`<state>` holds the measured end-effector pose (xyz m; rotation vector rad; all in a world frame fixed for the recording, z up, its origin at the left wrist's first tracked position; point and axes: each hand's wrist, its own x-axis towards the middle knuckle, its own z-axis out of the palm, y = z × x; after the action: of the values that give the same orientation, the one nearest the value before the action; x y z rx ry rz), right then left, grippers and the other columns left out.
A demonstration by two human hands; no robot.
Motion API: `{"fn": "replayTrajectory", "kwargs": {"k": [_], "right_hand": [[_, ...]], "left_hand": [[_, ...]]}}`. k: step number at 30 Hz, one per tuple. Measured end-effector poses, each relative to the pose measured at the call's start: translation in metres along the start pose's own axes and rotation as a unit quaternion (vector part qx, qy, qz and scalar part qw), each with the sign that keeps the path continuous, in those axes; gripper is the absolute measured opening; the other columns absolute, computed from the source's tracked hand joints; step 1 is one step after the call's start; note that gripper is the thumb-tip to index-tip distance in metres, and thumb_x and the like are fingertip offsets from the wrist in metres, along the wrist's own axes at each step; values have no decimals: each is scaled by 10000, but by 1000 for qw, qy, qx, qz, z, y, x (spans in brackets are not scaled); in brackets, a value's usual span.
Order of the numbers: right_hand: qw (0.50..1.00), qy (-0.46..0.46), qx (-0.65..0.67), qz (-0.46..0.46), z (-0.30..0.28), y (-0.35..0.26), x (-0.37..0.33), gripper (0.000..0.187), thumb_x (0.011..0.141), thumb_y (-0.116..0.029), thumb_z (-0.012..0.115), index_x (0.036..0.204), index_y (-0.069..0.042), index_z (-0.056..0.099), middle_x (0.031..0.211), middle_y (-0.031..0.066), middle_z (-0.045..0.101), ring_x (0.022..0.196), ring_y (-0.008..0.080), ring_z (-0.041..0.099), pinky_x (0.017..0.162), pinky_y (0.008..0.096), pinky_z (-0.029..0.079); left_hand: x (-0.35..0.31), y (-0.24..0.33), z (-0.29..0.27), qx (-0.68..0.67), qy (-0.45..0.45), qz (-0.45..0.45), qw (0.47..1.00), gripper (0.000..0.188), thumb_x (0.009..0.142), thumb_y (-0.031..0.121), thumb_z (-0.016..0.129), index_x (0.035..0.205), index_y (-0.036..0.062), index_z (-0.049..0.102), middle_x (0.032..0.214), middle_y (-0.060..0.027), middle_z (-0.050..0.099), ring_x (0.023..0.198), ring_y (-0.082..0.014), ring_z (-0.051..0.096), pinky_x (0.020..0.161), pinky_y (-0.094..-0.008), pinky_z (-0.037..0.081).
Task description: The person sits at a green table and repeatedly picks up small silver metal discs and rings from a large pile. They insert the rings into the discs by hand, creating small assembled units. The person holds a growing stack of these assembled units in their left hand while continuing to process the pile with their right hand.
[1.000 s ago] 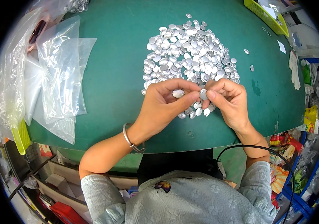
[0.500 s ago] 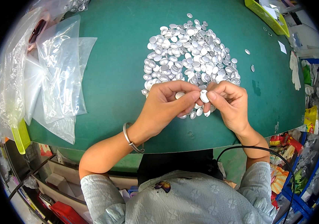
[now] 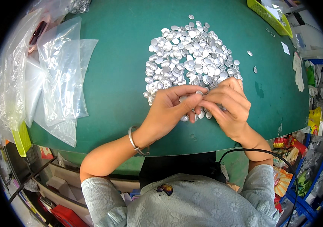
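Note:
A small silver metal disc (image 3: 199,92) is pinched between the thumb and forefinger of my left hand (image 3: 168,109). Another pale disc (image 3: 183,99) shows within the curl of the same hand. My right hand (image 3: 229,108) is closed, its thumb and fingertips pressed together right beside the pinched disc; whatever lies between them is hidden. Just beyond both hands spreads a wide heap of silver oval discs (image 3: 203,53) on the green table (image 3: 119,75), some with raised rims facing up. A few discs also lie under and between my hands.
Clear plastic bags (image 3: 61,83) cover the table's left side. A yellow-green basket (image 3: 271,17) stands at the far right, near a white glove (image 3: 298,72). Two stray discs lie right of the heap. A black cable (image 3: 259,150) curves by my right forearm.
My right hand has turned over and its fingers have closed in beside my left fingertips. The disc, earlier held up between both hands, has tilted and shifted slightly left.

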<state>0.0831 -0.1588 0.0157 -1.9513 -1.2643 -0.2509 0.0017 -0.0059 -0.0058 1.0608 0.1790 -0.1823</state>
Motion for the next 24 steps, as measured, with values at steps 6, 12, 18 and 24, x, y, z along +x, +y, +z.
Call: {"fn": "replayTrajectory", "kwargs": {"k": [6, 12, 18, 24], "right_hand": [[997, 59, -13, 47, 3, 36, 6, 99, 658, -53, 685, 752, -53, 652, 710, 40, 599, 652, 201, 501, 623, 289, 384], [982, -33, -123, 137, 11, 66, 7, 166, 706, -152, 673, 850, -75, 648, 859, 39, 521, 840, 228, 464, 745, 331, 363], [984, -33, -130, 121, 11, 64, 12, 152, 691, -156, 683, 815, -76, 648, 823, 30, 528, 822, 212, 467, 737, 323, 345], [991, 30, -99, 85, 9, 53, 14, 126, 694, -110, 674, 801, -56, 637, 799, 32, 590, 772, 197, 500, 723, 305, 346]], "left_hand": [[1, -2, 0, -52, 12, 5, 999, 219, 884, 142, 505, 1016, -21, 566, 800, -76, 594, 624, -100, 535, 567, -224, 458], [0, 4, 1, -70, -52, -63, 994, 207, 908, 176, 457, 955, 1, 557, 808, -98, 595, 615, -107, 535, 517, -210, 439], [0, 7, 0, -2, -93, -66, 994, 221, 907, 161, 455, 996, -11, 561, 772, -78, 584, 581, -88, 506, 461, -187, 369], [2, -1, -2, -42, -54, 13, 998, 247, 906, 162, 461, 1047, -17, 555, 807, -71, 576, 598, -80, 475, 500, -189, 375]]}}
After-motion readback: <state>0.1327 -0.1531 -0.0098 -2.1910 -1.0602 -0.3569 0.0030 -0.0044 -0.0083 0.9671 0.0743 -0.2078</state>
